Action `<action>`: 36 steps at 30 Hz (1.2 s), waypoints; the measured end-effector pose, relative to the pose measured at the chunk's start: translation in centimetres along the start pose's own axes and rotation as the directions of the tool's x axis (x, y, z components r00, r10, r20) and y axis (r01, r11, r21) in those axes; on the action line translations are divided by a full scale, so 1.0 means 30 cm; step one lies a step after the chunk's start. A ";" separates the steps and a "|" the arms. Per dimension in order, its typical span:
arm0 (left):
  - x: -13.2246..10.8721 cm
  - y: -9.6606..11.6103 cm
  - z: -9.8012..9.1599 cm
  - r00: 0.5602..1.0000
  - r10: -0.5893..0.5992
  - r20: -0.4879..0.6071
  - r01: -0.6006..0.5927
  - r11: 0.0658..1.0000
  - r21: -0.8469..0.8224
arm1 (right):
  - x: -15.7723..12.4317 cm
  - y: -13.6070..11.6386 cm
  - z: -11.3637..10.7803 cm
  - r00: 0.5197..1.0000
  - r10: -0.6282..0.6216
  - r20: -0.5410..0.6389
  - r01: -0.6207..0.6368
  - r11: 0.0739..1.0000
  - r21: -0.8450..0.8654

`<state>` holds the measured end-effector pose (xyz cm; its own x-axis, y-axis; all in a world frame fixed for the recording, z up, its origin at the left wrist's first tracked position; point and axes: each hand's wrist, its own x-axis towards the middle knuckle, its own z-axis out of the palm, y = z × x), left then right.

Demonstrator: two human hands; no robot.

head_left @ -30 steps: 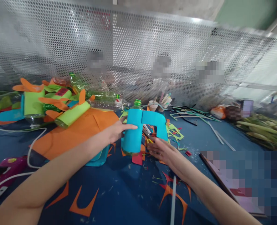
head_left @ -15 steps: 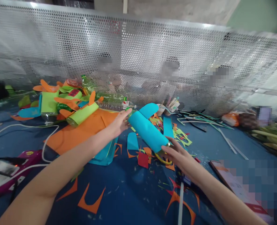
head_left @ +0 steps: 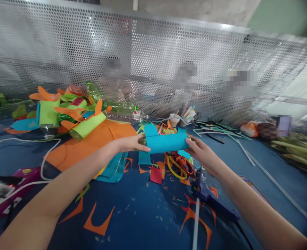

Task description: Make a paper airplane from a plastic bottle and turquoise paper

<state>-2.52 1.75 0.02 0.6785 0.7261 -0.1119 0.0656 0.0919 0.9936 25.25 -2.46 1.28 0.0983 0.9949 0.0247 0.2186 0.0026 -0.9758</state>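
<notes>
A bottle wrapped in blue paper (head_left: 167, 143) is held level above the table, with a blue paper flap standing at its upper left. My left hand (head_left: 135, 143) grips its left end between thumb and fingers. Around the right end are the fingers of my right hand (head_left: 193, 146). Beneath it lie a red paper square (head_left: 156, 175), a yellow scissor handle loop (head_left: 176, 169) and blue paper strips. A dark blue glue gun (head_left: 213, 199) with a white stick rests below my right hand.
Green-wrapped bottles (head_left: 88, 125) with orange fins pile up at the left beside orange sheets (head_left: 72, 147). A purple power strip (head_left: 20, 187) lies lower left. Cups of pens (head_left: 180, 118) stand by the perforated metal screen (head_left: 153, 59). People sit behind it.
The blue bottle has turned from a slant to nearly level. My left hand has moved down, and my right hand has risen slightly, uncovering more of the glue gun.
</notes>
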 end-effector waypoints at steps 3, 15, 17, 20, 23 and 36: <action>0.006 -0.011 0.006 0.999 0.035 0.006 -0.036 0.991 0.125 | 0.008 0.009 -0.005 0.999 -0.046 0.019 0.046 0.998 -0.053; 0.003 -0.030 -0.008 0.989 -0.088 -0.115 0.073 0.989 -0.128 | -0.318 0.154 -0.221 0.831 -0.381 0.405 0.451 0.035 -0.892; 0.002 -0.029 0.006 0.987 -0.075 -0.141 0.051 0.984 -0.168 | -0.360 0.210 -0.247 0.818 -0.362 0.447 0.471 -0.023 -0.882; 0.001 -0.024 0.030 0.987 -0.064 -0.147 0.031 0.975 -0.220 | -0.385 0.284 -0.282 0.794 -0.365 0.486 0.533 0.034 -0.845; 0.004 -0.022 0.043 0.990 -0.056 -0.129 0.023 0.969 -0.246 | -0.392 0.310 -0.298 0.789 -0.350 0.504 0.570 0.112 -0.814; 0.017 -0.033 0.051 0.984 -0.040 -0.172 -0.013 0.955 -0.298 | -0.416 0.219 -0.215 0.840 -0.490 0.234 0.407 0.283 -0.868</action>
<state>-1.12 0.98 -0.99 0.5389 0.8284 -0.1527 -0.1642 0.2811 0.9455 31.72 -15.51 -4.04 -0.2517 0.8578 0.4481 0.9449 0.3179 -0.0779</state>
